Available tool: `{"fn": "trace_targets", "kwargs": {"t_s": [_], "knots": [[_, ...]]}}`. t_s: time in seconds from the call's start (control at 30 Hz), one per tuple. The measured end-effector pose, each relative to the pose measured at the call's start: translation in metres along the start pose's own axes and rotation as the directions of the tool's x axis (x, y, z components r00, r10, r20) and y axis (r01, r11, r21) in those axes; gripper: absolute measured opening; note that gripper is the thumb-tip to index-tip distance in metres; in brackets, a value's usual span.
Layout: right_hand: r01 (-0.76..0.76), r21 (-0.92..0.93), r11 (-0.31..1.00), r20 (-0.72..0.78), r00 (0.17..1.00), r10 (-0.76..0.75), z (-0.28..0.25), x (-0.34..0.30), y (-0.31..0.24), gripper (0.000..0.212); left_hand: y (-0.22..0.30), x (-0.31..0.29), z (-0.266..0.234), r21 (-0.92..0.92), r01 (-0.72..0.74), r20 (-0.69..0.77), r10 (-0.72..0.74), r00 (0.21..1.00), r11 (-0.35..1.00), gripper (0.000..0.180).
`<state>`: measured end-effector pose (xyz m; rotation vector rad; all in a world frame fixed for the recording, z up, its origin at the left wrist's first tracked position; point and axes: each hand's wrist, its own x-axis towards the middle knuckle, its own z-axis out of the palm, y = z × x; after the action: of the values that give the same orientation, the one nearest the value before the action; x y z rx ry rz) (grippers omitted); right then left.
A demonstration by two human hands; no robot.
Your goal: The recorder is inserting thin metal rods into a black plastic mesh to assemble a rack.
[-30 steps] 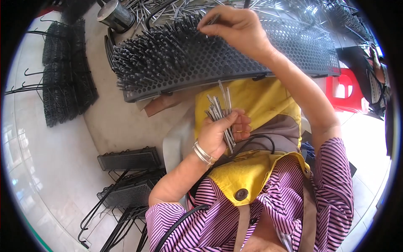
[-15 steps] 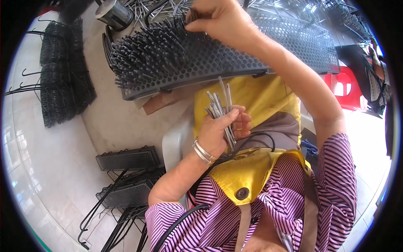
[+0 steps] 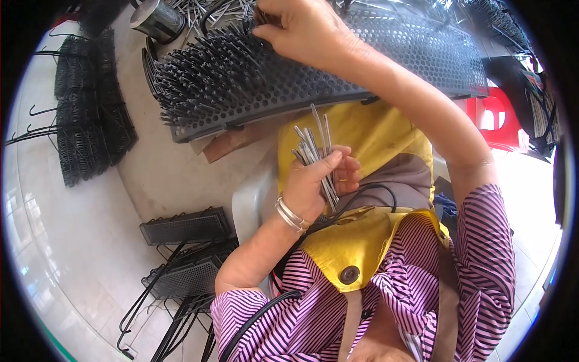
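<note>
My left hand is wrapped around a loose bundle of thin silvery metal rods, held above my lap with their ends sticking up past the thumb. Over the far side of a dark perforated rack reaches my right hand, thumb and fingers pinched together. What lies in that pinch is dark and too hidden to make out. Many dark upright rods stand packed in the holes on the rack's left part, right beside my right fingers. The holes toward the right show no rods.
A metal cup stands beyond the rack, near scattered loose rods. Racks full of rods with hooks are at the left. Perforated racks lie at lower left. A red plastic chair is at the right.
My right hand has shifted slightly left and up, still pinched over the rack. The rest of the view has moved a little; my left hand keeps its bundle.
</note>
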<state>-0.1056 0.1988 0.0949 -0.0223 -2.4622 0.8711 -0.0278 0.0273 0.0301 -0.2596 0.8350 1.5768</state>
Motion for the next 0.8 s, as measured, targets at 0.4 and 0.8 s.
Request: {"fn": "trace_targets", "kwargs": {"t_s": [0.4, 0.8], "knots": [[0.092, 0.131, 0.987, -0.095, 0.992, -0.080, 0.005, 0.000, 0.009, 0.016, 0.000, -0.002, 0.000, 0.004, 0.009, -0.008, -0.009, 1.000, 1.000, 0.024], [0.215, 0.016, 0.977, -0.008, 0.977, -0.215, 0.004, 0.019, 0.015, 0.011, -0.001, 0.000, 0.001, -0.040, 0.022, -0.051, -0.024, 0.998, 0.999, 0.023]]}}
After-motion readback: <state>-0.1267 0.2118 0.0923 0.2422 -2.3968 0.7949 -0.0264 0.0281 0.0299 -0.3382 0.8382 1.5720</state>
